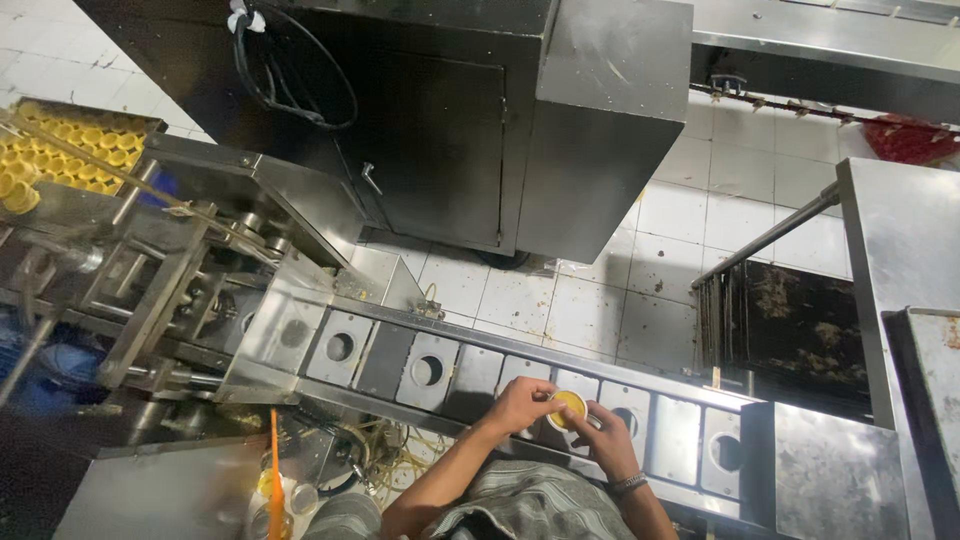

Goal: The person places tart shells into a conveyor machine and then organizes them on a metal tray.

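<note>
Steel conveyor plates (430, 372) run mid-frame; my left hand (517, 402) and right hand (603, 437) pinch a yellow cup (568, 406) that could tip if seated crooked.

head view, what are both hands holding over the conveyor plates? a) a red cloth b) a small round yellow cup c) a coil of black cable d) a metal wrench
b: the left hand and right hand meet around a small round yellow cup above one of the holed metal plates of the conveyor.
</note>
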